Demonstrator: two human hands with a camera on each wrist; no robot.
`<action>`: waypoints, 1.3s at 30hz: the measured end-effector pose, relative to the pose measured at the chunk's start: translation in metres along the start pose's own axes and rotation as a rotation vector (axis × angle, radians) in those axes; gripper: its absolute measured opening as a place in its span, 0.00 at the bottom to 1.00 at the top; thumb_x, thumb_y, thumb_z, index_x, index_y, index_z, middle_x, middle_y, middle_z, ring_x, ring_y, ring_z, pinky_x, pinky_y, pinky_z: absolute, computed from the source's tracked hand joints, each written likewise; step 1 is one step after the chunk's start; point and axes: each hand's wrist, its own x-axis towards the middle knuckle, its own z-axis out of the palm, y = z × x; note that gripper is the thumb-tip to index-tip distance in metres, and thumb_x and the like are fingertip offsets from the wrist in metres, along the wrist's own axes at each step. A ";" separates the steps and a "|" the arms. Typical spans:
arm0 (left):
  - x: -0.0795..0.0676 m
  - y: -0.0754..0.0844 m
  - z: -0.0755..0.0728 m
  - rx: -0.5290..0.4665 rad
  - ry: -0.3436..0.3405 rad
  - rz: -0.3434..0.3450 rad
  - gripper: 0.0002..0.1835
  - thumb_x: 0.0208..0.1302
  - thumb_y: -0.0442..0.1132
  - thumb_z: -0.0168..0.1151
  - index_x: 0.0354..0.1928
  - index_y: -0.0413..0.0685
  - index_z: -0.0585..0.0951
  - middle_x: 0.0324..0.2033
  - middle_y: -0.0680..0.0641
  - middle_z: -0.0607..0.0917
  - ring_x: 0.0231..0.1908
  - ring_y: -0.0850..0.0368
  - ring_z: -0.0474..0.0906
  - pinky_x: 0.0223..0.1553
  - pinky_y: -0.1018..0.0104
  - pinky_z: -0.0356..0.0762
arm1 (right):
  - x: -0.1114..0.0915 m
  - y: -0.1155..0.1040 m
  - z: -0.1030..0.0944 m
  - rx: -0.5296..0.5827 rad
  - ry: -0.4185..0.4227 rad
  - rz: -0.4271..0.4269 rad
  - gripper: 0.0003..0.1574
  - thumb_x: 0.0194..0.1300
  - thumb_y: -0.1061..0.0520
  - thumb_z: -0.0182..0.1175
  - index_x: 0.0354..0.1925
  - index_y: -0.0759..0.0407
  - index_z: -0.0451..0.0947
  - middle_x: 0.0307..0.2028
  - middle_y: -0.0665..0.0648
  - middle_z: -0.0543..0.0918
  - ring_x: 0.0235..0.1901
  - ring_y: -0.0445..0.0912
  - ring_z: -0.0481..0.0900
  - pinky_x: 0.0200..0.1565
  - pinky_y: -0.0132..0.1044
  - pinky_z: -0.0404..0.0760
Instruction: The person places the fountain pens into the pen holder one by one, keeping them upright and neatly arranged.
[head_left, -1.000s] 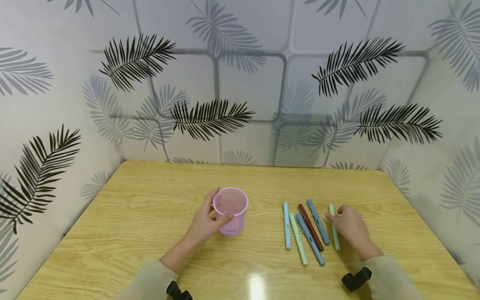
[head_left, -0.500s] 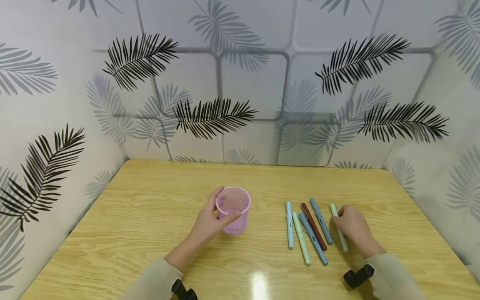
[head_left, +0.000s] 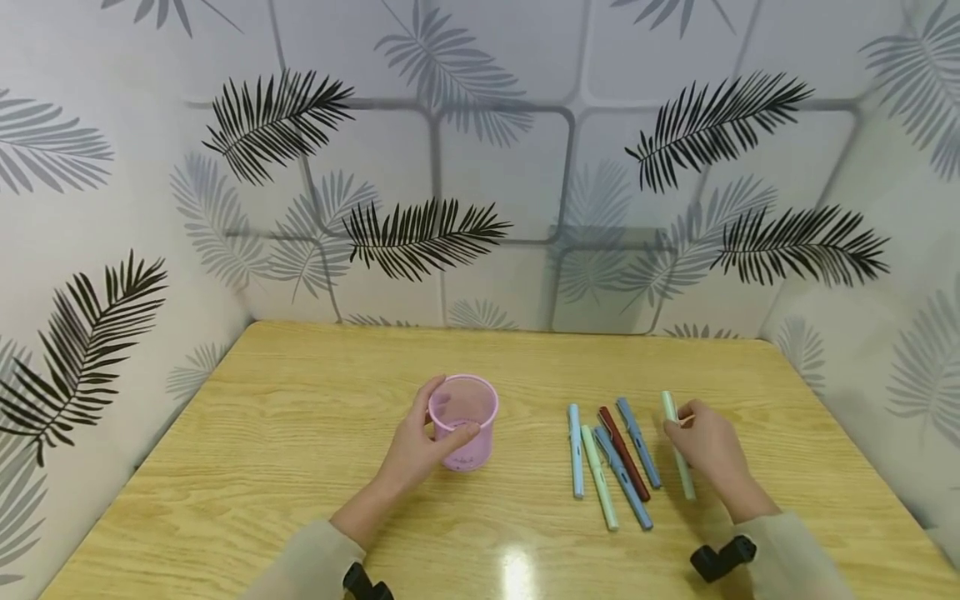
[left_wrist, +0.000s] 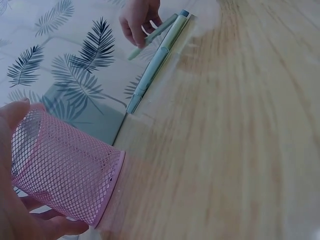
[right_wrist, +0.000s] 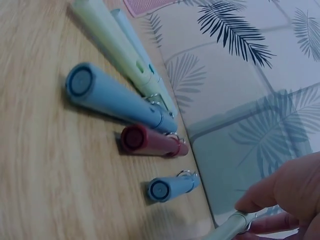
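Observation:
My left hand (head_left: 408, 450) grips a pink mesh pen cup (head_left: 471, 450) that stands upright on the table, thumb at the near side and fingers around the left. In the left wrist view the cup's mesh wall (left_wrist: 70, 165) shows between thumb and fingers. On the right, my right hand (head_left: 714, 446) pinches a light green pen (head_left: 686, 477) near its upper part, thumb and fingertips around it. Seen from the left wrist, this pen (left_wrist: 150, 39) is tilted and raised off the table. The right wrist view shows only its capped end (right_wrist: 232, 226) by the thumb.
Left of the right hand several capped pens lie side by side: a light blue pen (head_left: 576, 458), another light green pen (head_left: 600, 482), a blue pen (head_left: 626, 483), a dark red pen (head_left: 633, 467) and a second blue pen (head_left: 639, 443). Leaf-patterned walls (head_left: 495, 283) border the wooden table (head_left: 300, 392).
The right hand has lifted the light green pen from the table; its far end has risen and it now leans. My left hand and the cup stay in place.

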 end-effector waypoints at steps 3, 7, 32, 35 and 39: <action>0.000 -0.001 0.000 -0.006 -0.002 0.005 0.46 0.52 0.49 0.70 0.70 0.53 0.56 0.61 0.39 0.67 0.55 0.39 0.68 0.43 0.53 0.76 | -0.002 -0.006 -0.002 0.041 0.023 -0.010 0.25 0.65 0.53 0.52 0.48 0.76 0.66 0.38 0.73 0.77 0.20 0.45 0.76 0.21 0.39 0.75; 0.000 -0.002 -0.001 0.003 -0.004 0.005 0.45 0.53 0.49 0.69 0.70 0.55 0.55 0.60 0.39 0.67 0.55 0.39 0.68 0.44 0.52 0.75 | -0.006 -0.015 -0.003 0.082 0.062 -0.026 0.24 0.66 0.53 0.52 0.48 0.75 0.66 0.38 0.72 0.76 0.19 0.45 0.76 0.21 0.38 0.76; -0.001 -0.003 -0.001 0.012 -0.003 0.005 0.43 0.54 0.47 0.69 0.69 0.57 0.56 0.59 0.40 0.69 0.55 0.37 0.68 0.43 0.50 0.75 | -0.020 -0.073 0.010 0.324 0.274 -0.222 0.20 0.65 0.51 0.58 0.47 0.66 0.72 0.37 0.63 0.77 0.27 0.46 0.77 0.22 0.32 0.79; 0.000 -0.005 0.000 0.007 0.001 0.013 0.44 0.54 0.44 0.69 0.70 0.54 0.55 0.60 0.38 0.68 0.55 0.35 0.67 0.43 0.48 0.75 | -0.019 -0.079 0.012 0.358 0.309 -0.244 0.19 0.64 0.52 0.59 0.46 0.65 0.72 0.37 0.61 0.78 0.27 0.42 0.76 0.22 0.32 0.79; -0.001 -0.005 0.001 -0.015 0.001 0.031 0.45 0.55 0.42 0.68 0.70 0.51 0.53 0.60 0.36 0.67 0.55 0.35 0.67 0.46 0.44 0.73 | -0.019 -0.088 0.017 0.418 0.358 -0.294 0.16 0.63 0.56 0.61 0.44 0.65 0.73 0.36 0.61 0.78 0.27 0.40 0.75 0.21 0.33 0.79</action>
